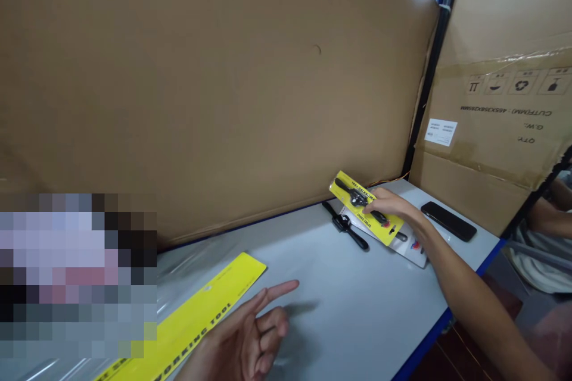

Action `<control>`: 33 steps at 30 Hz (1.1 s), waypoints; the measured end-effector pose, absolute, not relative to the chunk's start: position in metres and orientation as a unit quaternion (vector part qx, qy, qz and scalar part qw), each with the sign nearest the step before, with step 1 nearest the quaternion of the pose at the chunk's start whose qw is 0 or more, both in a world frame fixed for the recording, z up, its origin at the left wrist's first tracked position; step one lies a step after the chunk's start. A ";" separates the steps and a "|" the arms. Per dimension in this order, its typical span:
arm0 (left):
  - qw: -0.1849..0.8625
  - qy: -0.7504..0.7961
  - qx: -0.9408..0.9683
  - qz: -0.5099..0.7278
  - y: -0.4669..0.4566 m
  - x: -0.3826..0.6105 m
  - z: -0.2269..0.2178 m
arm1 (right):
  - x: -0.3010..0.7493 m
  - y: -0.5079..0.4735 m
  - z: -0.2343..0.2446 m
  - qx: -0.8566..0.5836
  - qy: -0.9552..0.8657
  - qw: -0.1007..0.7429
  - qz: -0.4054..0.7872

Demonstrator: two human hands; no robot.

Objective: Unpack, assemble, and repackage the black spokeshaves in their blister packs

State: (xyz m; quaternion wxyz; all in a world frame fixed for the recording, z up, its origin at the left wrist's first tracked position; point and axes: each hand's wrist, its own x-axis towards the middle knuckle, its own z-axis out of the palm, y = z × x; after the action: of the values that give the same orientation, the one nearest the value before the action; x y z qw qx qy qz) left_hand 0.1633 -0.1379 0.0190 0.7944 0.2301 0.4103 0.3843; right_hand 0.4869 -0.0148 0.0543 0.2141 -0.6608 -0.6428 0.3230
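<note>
My right hand point(394, 203) grips a packaged spokeshave point(357, 196), a black tool on a yellow card, with the thumb across its front. Underneath it lies a white card package point(413, 255), mostly covered, with part of a dark handle showing. A loose black spokeshave point(343, 224) rests on the grey tabletop just left of these. My left hand point(250, 333) is over the near part of the table, palm turned up, its index finger stretched out and the others loosely bent, holding nothing. Close beside it is a long yellow card point(223, 286) printed with "WORKING TOOL".
A black phone point(448, 221) lies at the table's right end. Tall cardboard panels point(223, 89) wall off the back and right side, meeting at a dark post point(424, 95). Clear plastic film point(196, 268) lies at left. Another person's arm point(552, 214) shows at the far right.
</note>
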 end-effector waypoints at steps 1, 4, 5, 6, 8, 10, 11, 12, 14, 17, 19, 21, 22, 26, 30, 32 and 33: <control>0.796 0.410 0.230 0.382 -0.137 0.163 0.018 | 0.487 -0.014 0.052 -0.668 -0.645 0.206 0.309; 0.798 0.411 0.233 0.375 -0.134 0.160 0.015 | 0.486 -0.012 0.048 -0.688 -0.650 0.178 0.267; 0.800 0.410 0.235 0.371 -0.133 0.159 0.013 | 0.486 -0.012 0.048 -0.695 -0.652 0.168 0.253; 0.802 0.408 0.238 0.367 -0.132 0.157 0.011 | 0.485 -0.012 0.049 -0.701 -0.654 0.157 0.240; 0.806 0.401 0.242 0.361 -0.131 0.155 0.008 | 0.482 -0.012 0.051 -0.710 -0.657 0.132 0.215; 0.810 0.397 0.240 0.359 -0.131 0.155 0.007 | 0.479 -0.014 0.053 -0.719 -0.660 0.105 0.191; 0.811 0.395 0.237 0.360 -0.131 0.155 0.007 | 0.477 -0.015 0.053 -0.724 -0.660 0.093 0.177; 0.811 0.394 0.236 0.362 -0.132 0.156 0.008 | 0.475 -0.016 0.054 -0.728 -0.661 0.083 0.161; 0.811 0.393 0.232 0.367 -0.133 0.157 0.010 | 0.470 -0.018 0.053 -0.736 -0.662 0.066 0.130; 0.807 0.397 0.223 0.376 -0.134 0.158 0.013 | 0.462 -0.023 0.052 -0.735 -0.670 0.045 0.092; 0.809 0.400 0.214 0.374 -0.134 0.158 0.013 | 0.457 -0.026 0.051 -0.730 -0.679 0.030 0.073; 0.812 0.400 0.212 0.369 -0.133 0.156 0.012 | 0.453 -0.029 0.051 -0.725 -0.686 0.016 0.056; 0.813 0.399 0.213 0.367 -0.132 0.156 0.011 | 0.451 -0.029 0.051 -0.724 -0.688 0.011 0.049; 0.807 0.402 0.227 0.369 -0.133 0.156 0.011 | 0.449 -0.031 0.052 -0.722 -0.691 -0.003 0.037; 0.805 0.405 0.231 0.367 -0.134 0.158 0.013 | 0.449 -0.031 0.053 -0.720 -0.693 -0.008 0.035; 0.806 0.403 0.228 0.370 -0.134 0.159 0.013 | 0.448 -0.031 0.054 -0.720 -0.693 -0.009 0.034; 0.806 0.401 0.227 0.372 -0.134 0.159 0.014 | 0.448 -0.031 0.053 -0.720 -0.693 -0.009 0.034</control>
State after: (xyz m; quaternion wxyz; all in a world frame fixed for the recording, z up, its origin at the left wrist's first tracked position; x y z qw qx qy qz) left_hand 0.1588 -0.1343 0.0138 0.8059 0.2266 0.4013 0.3715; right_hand 0.4483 -0.0312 0.0534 -0.0090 -0.7205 -0.6926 0.0344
